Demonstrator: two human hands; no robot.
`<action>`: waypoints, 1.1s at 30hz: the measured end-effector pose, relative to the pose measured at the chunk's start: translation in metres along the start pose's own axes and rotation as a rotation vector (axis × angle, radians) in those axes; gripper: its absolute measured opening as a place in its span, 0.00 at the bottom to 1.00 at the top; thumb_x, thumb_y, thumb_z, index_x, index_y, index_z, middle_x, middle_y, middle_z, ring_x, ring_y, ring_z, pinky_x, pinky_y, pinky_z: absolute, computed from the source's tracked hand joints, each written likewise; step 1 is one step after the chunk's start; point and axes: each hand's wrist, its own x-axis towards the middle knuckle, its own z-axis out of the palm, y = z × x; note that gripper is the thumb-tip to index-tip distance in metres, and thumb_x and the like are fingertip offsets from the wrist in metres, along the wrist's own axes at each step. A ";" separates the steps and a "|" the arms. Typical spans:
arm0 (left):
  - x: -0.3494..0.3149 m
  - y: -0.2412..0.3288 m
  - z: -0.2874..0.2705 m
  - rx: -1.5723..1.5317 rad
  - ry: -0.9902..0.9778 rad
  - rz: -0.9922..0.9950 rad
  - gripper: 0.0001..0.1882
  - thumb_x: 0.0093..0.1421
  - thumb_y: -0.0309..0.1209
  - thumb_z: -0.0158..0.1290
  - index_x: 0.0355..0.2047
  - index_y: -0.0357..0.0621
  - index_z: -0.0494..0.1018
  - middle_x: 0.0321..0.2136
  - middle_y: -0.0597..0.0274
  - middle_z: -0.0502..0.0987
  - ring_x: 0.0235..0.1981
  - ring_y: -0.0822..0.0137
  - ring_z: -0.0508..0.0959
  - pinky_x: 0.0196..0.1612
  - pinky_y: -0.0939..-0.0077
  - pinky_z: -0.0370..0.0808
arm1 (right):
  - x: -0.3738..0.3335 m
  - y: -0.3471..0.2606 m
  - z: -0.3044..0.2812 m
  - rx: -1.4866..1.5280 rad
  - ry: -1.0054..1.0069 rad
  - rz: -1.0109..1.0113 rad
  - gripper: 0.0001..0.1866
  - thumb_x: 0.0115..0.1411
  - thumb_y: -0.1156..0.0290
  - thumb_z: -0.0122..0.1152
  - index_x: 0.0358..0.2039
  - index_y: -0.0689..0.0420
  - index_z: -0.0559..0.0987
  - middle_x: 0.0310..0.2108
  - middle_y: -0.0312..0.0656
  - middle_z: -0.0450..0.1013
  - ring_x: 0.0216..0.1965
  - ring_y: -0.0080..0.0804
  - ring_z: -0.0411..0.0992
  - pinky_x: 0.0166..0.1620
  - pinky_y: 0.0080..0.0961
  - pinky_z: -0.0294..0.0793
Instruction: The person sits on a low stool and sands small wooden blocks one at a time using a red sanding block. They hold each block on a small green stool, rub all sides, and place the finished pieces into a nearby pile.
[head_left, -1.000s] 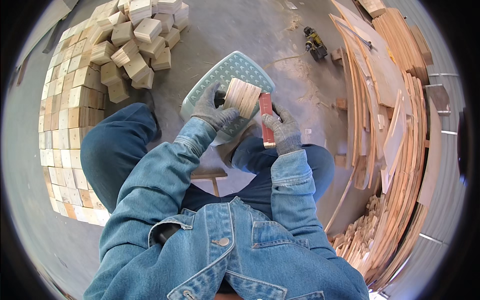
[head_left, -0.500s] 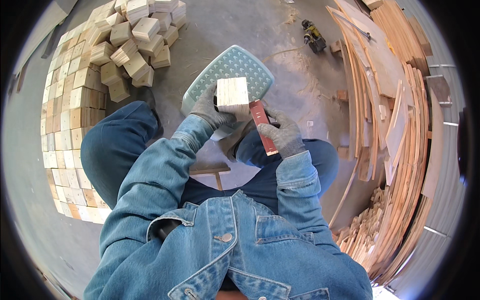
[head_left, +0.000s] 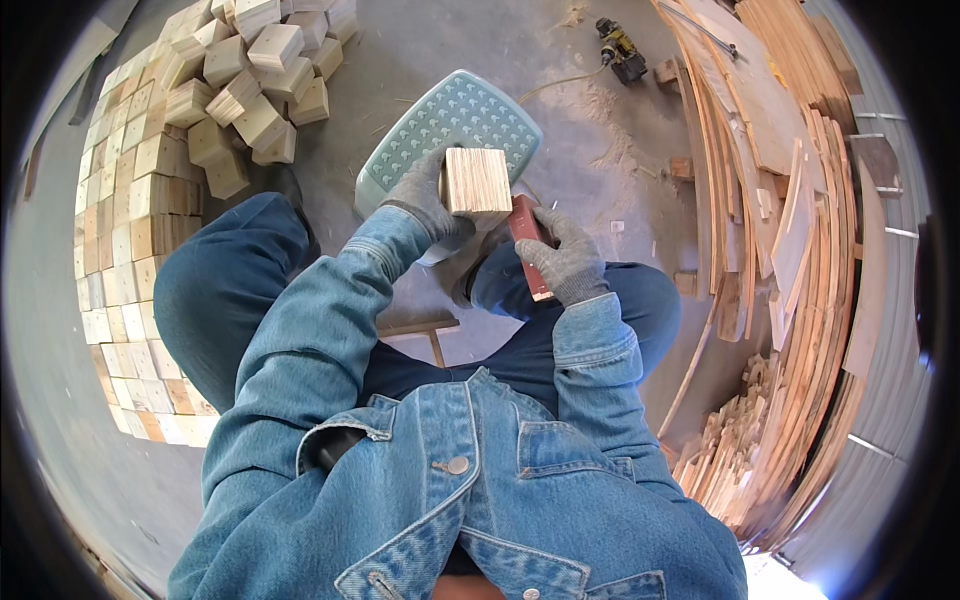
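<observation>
While I sit mid-frame, left hand [head_left: 425,200] grips wooden block [head_left: 476,184] over teal stool [head_left: 445,125] | right hand [head_left: 565,262] closed around red tool [head_left: 527,245] | stacked blocks [head_left: 150,190] upper left | plank pile [head_left: 800,230] right | power tool [head_left: 622,47] on floor [head_left: 420,50] at top.

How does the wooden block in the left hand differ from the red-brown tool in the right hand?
The pale square wooden block is chunky and shows layered grain on its face; the red-brown flat tool is long, narrow and dark. The gloved left hand holds the block above the pale green plastic stool; the gloved right hand grips the tool slanted, beside and below the block. Both are held in grey gloves.
</observation>
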 end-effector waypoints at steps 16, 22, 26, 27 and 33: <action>0.016 -0.038 -0.005 0.153 0.250 -0.161 0.60 0.44 0.48 0.76 0.74 0.60 0.55 0.71 0.50 0.63 0.69 0.46 0.69 0.72 0.55 0.69 | -0.001 -0.049 0.046 -0.445 0.411 -0.427 0.34 0.56 0.59 0.76 0.63 0.55 0.79 0.68 0.55 0.69 0.62 0.62 0.71 0.68 0.58 0.66; 0.007 -0.012 -0.014 0.255 0.185 -0.293 0.63 0.41 0.51 0.76 0.75 0.65 0.53 0.73 0.49 0.59 0.71 0.44 0.69 0.73 0.54 0.68 | 0.018 -0.058 0.065 -0.515 0.452 -0.536 0.32 0.57 0.59 0.74 0.62 0.55 0.81 0.68 0.54 0.69 0.59 0.62 0.73 0.65 0.61 0.67; 0.007 -0.009 -0.019 0.252 0.142 -0.329 0.66 0.40 0.52 0.76 0.77 0.63 0.51 0.76 0.45 0.55 0.72 0.45 0.68 0.73 0.55 0.68 | 0.050 -0.101 0.080 -0.554 0.470 -0.632 0.30 0.57 0.59 0.72 0.59 0.55 0.83 0.64 0.55 0.73 0.53 0.61 0.75 0.58 0.55 0.73; 0.008 -0.014 -0.017 0.249 0.150 -0.314 0.66 0.40 0.52 0.76 0.77 0.63 0.51 0.76 0.45 0.55 0.72 0.45 0.68 0.73 0.55 0.67 | 0.063 -0.112 0.082 -0.563 0.463 -0.637 0.29 0.57 0.58 0.72 0.59 0.55 0.83 0.64 0.55 0.73 0.52 0.61 0.75 0.58 0.55 0.74; 0.007 -0.016 -0.017 0.163 0.154 -0.267 0.59 0.47 0.46 0.73 0.76 0.62 0.52 0.73 0.48 0.60 0.71 0.46 0.68 0.74 0.54 0.67 | 0.078 -0.112 0.058 -0.418 0.485 -0.680 0.29 0.57 0.62 0.71 0.58 0.60 0.82 0.63 0.57 0.73 0.60 0.61 0.73 0.65 0.51 0.72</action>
